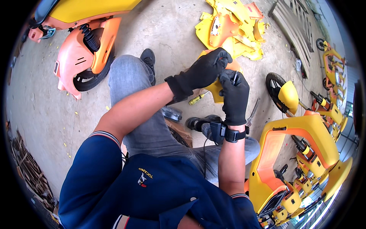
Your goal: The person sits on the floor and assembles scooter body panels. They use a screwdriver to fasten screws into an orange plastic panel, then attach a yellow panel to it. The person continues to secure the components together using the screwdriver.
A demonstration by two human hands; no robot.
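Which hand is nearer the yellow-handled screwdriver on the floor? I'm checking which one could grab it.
Left. The left hand sits just above and right of the screwdriver in the picture; the right hand is farther off to its right, fingers pinching a small dark part.

— What is concealed at the hands?
— The small dark item pinched in the right hand [234, 97] is too small to be identified; the yellow panel [216, 89] is largely covered by both gloves.
— And at the edges?
— The orange scooter [82, 53] is cut off at the top
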